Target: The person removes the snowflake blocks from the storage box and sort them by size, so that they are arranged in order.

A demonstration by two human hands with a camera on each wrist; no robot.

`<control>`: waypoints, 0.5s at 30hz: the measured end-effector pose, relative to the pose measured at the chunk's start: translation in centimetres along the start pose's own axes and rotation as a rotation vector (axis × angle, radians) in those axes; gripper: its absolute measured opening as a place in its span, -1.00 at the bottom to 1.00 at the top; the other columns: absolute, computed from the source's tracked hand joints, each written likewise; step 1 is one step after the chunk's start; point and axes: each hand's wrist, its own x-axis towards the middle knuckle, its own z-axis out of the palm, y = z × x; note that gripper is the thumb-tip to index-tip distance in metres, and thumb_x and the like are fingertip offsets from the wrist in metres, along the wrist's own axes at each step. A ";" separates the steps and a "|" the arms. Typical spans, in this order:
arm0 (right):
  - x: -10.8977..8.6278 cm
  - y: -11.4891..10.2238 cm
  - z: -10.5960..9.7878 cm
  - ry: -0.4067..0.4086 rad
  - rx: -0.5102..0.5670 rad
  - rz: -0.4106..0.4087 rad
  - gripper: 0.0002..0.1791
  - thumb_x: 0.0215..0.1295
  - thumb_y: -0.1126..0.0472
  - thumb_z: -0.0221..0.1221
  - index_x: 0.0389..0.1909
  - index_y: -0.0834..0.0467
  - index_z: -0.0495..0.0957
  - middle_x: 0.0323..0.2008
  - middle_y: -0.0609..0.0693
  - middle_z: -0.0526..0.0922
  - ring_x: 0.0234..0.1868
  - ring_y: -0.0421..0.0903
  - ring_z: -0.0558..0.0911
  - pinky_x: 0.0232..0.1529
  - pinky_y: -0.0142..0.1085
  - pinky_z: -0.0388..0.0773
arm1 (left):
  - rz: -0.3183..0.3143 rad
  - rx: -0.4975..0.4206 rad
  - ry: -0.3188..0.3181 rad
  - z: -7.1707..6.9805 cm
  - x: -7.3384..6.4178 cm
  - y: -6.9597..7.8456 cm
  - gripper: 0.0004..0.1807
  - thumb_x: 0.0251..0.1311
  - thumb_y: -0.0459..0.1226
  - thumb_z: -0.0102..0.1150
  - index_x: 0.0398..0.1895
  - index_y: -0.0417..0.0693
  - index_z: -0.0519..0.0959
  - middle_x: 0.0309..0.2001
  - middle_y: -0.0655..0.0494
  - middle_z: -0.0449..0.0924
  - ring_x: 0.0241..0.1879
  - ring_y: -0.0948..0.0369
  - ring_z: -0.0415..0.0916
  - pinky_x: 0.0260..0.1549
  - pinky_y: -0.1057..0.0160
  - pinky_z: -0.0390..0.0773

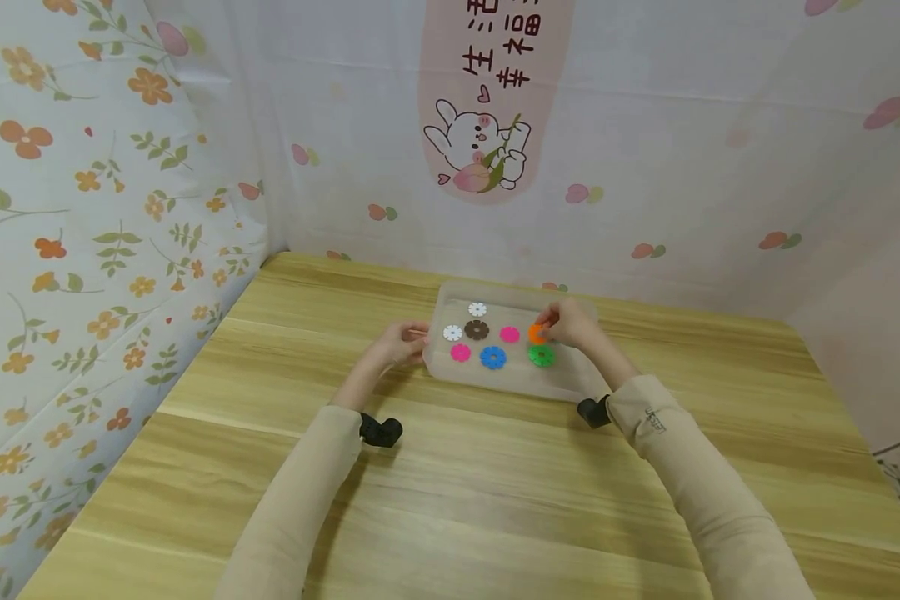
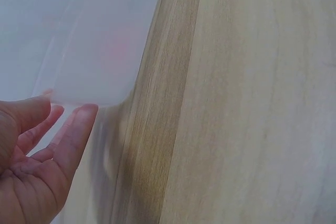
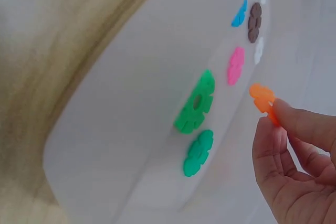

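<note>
In the head view, a translucent white tray (image 1: 510,382) holds flat, notched plastic snowflake discs. My left hand (image 1: 397,347) grips the tray's left end, thumb and fingertips at its rim, as the left wrist view also shows. Between thumb and fingertips, my right hand (image 1: 573,327) pinches an orange snowflake disc (image 3: 261,96) over the tray's right part. A green disc (image 3: 190,120) and a teal disc (image 3: 195,158) lie on the tray's floor near it; the right hand hides the teal one from the head view. Further left are a pink disc (image 1: 510,334) and a blue disc (image 1: 484,359).
Toward the tray's left end lie a brown disc (image 1: 470,330), another pink disc (image 1: 460,352) and two white discs (image 1: 452,332). The tray stands on a wood-grain table (image 1: 465,500), near its back edge. A printed curtain (image 1: 330,167) hangs behind; a flowered one (image 1: 105,250) hangs left.
</note>
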 end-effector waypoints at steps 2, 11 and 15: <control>-0.3 -0.1 0.1 0.006 0.015 -0.006 -0.79 0.10 0.44 0.17 -0.22 0.42 0.52 -0.37 0.16 0.56 -0.43 -0.14 0.52 -0.29 -0.26 0.62 | 0.038 -0.010 -0.012 -0.6 2.7 -2.5 -0.61 0.27 -0.32 0.01 0.15 -0.21 0.36 0.07 -0.18 0.47 -0.03 0.05 0.52 -0.13 0.24 0.61; -1.3 -0.4 0.6 0.002 0.060 -0.064 -0.78 0.08 0.44 0.18 -0.22 0.45 0.52 -0.34 0.21 0.58 -0.34 -0.05 0.54 -0.22 -0.23 0.60 | 0.070 -0.079 -0.030 -2.7 15.8 -14.0 -0.52 0.05 -0.10 0.26 0.09 0.08 0.45 0.00 -0.07 0.53 -0.16 0.12 0.58 -0.31 0.16 0.66; -1.7 -0.5 0.8 0.016 0.066 -0.107 -0.80 0.08 0.45 0.17 -0.25 0.45 0.53 -0.33 0.23 0.59 -0.33 -0.04 0.54 -0.26 -0.34 0.55 | 0.096 -0.113 -0.049 -2.7 15.7 -14.1 -0.48 -0.08 -0.03 0.33 0.02 0.14 0.48 -0.07 -0.01 0.56 -0.22 0.17 0.59 -0.36 0.20 0.66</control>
